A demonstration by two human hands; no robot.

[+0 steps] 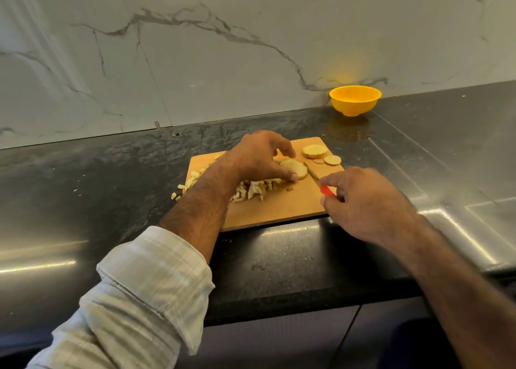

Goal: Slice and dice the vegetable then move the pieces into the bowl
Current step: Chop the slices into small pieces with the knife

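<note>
A wooden cutting board (282,209) lies on the dark counter. My left hand (259,156) holds a pale round vegetable slice (294,169) flat on the board between thumb and fingers. My right hand (368,204) grips a red-handled knife (325,188), its blade lying against the slice's right edge. Diced pieces (251,190) are heaped under my left wrist, and some (184,187) have spilled off the board's left edge. More round slices (315,151) lie at the board's far right corner. The yellow bowl (355,100) stands by the wall, beyond the board.
A marble wall runs along the back of the counter (83,187). The counter's front edge is close below the board. A steel surface (460,173) lies to the right of the board.
</note>
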